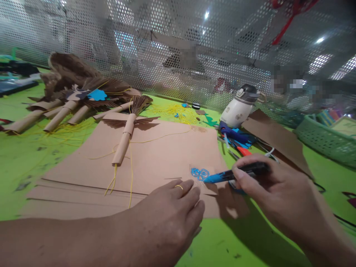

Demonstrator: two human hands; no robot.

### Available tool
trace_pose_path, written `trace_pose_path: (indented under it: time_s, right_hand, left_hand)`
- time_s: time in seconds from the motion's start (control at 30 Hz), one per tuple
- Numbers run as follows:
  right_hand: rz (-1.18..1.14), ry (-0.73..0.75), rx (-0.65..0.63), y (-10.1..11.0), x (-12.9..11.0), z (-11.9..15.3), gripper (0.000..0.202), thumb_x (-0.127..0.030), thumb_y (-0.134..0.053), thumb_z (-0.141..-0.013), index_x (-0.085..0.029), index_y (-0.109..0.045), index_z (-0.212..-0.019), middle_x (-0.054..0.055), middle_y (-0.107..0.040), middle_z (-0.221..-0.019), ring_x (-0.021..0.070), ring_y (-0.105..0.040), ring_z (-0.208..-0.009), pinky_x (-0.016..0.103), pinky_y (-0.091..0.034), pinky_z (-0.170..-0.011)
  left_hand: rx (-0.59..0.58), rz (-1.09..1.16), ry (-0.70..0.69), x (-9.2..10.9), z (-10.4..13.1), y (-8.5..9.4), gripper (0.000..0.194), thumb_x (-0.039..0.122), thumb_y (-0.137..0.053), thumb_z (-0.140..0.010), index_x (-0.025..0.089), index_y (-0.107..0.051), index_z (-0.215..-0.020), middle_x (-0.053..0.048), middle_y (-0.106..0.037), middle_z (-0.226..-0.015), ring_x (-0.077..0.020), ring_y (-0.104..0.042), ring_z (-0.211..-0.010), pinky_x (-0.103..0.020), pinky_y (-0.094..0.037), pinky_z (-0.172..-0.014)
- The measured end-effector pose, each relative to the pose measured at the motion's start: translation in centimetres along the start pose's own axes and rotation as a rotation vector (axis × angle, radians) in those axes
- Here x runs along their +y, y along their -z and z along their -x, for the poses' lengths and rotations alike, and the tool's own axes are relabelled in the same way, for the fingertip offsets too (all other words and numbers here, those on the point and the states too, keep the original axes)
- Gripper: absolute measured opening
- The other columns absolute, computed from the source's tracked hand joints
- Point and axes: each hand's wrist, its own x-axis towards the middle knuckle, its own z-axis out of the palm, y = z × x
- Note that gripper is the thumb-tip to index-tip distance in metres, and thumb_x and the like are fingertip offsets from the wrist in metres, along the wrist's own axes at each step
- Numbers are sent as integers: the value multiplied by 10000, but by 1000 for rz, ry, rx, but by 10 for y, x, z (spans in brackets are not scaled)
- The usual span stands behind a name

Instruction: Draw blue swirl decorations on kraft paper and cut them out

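Note:
My right hand (267, 185) grips a black pen with a blue front end (236, 173). The pen's tip is at a pair of blue spiral shapes (199, 173) on a small piece lying over the brown paper sheets (155, 159). My left hand (175, 211) lies palm down on the sheets, fingers stretched out, their tips at the lower edge of the small piece. What is under the fingertips is hidden. Farther back on the sheets rests a bird-like figure of rolled and pleated brown paper (125, 141), with yellow threads hanging from it.
More brown paper figures (63, 111) are piled at the left back. Yellow thread (169, 110) lies tangled behind the sheets. Toward the right are a white bottle (236, 111), a blue glue gun (235, 135) and a green basket (324, 141). A perforated metal screen (155, 48) stands behind the green table.

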Motion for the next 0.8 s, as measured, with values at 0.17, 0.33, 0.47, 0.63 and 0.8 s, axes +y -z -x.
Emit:
trace_pose_path:
  time_s: [0.17, 0.33, 0.47, 0.63, 0.8]
  right_hand:
    - [17, 43, 81, 5, 5, -3, 75, -346, -686, -860, -281, -719, -841, -28, -767, -689, 167, -704, -542, 255, -495, -463]
    - [-25, -44, 185, 7, -7, 0, 72, -361, -686, -852, -306, -703, -807, -42, -692, -622, 160, -655, -549, 262, -520, -540]
    - [-90, -111, 239, 11, -8, 0, 64, -349, -695, -855, -304, -700, -809, -36, -681, -656, 157, -655, -563, 257, -536, -547]
    - [-49, -1, 176, 14, 5, -5, 70, -343, -717, -837, -290, -716, -791, -54, -694, -594, 136, -628, -476, 221, -487, -445]
    - [-11, -24, 121, 9, 4, -5, 47, -322, -703, -827, -289, -718, -799, -62, -699, -609, 135, -640, -518, 222, -469, -475]
  left_hand:
    - [-6, -1, -11, 1, 0, -1, 205, 158, -587, -907, 114, -740, -1037, -122, -743, -1232, -316, -688, -1068, -483, -605, -962]
    - [-15, 21, 1, 0, 0, -1, 141, 179, -614, -913, 135, -738, -963, -120, -730, -1265, -320, -682, -1086, -490, -610, -947]
    - [-60, 24, -2, 2, 0, 1, 255, 174, -558, -962, 127, -740, -1134, -112, -710, -1303, -327, -670, -1128, -504, -600, -962]
    - [-96, 46, 10, 2, -2, 1, 320, 152, -446, -1016, 118, -737, -1147, -120, -727, -1252, -333, -678, -1113, -517, -607, -931]
    - [-160, 90, 44, 1, -4, 4, 315, 142, -427, -1012, 126, -737, -1065, -119, -737, -1207, -335, -681, -1103, -514, -613, -893]
